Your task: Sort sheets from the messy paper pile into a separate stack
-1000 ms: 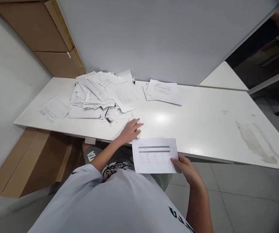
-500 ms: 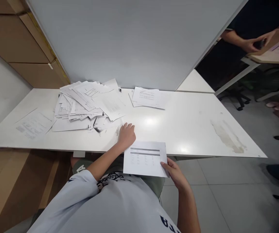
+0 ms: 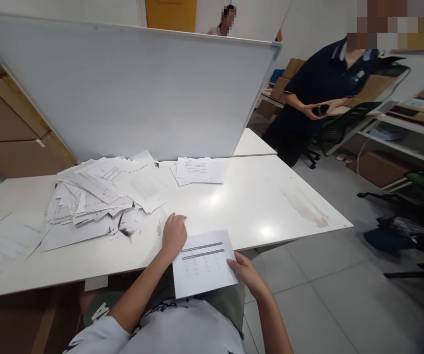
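My right hand (image 3: pixel 244 275) grips the right edge of a printed sheet with grey bars (image 3: pixel 202 263), holding it over the table's front edge. My left hand (image 3: pixel 174 235) rests on the white table (image 3: pixel 256 196) with curled fingers, just beside that sheet and holding nothing. Up and left of it lies a loose, messy pile of papers (image 3: pixel 94 196). A smaller stack of printed sheets (image 3: pixel 197 170) sits behind the hand, and a single sheet (image 3: pixel 7 241) lies at the far left.
A whiteboard (image 3: pixel 123 88) stands along the table's back edge, with cardboard boxes (image 3: pixel 9 128) on the left. A dried stain (image 3: pixel 306 209) marks the table's right side. A co-worker (image 3: pixel 322 98) stands at the right holding a small dark object, near a shelf (image 3: pixel 407 123).
The view has swung up and left, showing more of the room and the co-worker. My right hand still holds the sheet, and my left hand stays on the table beside it.
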Demonstrator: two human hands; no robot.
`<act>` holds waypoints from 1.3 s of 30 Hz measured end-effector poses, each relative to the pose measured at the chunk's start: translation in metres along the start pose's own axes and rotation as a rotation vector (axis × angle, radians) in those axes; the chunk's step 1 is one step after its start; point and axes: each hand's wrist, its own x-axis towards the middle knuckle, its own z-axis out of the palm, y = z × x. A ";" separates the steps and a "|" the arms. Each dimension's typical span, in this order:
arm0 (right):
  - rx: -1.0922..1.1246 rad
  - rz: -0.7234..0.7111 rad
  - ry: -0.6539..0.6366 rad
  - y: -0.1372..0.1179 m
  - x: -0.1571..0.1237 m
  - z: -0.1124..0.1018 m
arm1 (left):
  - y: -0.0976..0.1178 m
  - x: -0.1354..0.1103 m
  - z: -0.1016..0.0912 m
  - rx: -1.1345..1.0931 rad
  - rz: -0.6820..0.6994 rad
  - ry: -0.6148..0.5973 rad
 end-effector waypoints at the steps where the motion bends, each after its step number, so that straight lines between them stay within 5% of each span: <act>1: -0.028 -0.007 0.001 -0.002 -0.001 -0.002 | 0.000 0.000 -0.001 -0.069 -0.020 0.000; 7: -0.108 -0.073 0.151 -0.018 0.016 -0.046 | -0.004 -0.013 -0.004 -0.441 -0.216 0.097; 12: 0.017 -0.243 0.418 -0.044 0.088 -0.071 | -0.018 -0.051 -0.015 -0.392 -0.118 0.087; 17: 0.043 -0.295 0.472 -0.080 0.192 -0.045 | -0.015 -0.079 -0.021 -0.071 0.082 -0.086; 22: -0.115 -0.276 0.479 -0.120 0.286 -0.009 | -0.009 -0.079 -0.015 0.052 0.111 -0.087; 25: -0.222 -0.307 0.523 -0.136 0.318 0.008 | -0.010 -0.078 -0.016 0.031 0.097 -0.106; 30: -0.482 -0.536 0.627 -0.117 0.316 0.017 | -0.010 -0.078 -0.019 -0.005 0.058 -0.136; 35: -0.753 -0.598 0.506 -0.080 0.296 0.010 | -0.004 -0.077 -0.019 -0.028 0.062 -0.141; 39: -0.824 -0.639 0.462 -0.074 0.281 0.007 | -0.005 -0.077 -0.025 -0.161 0.016 -0.169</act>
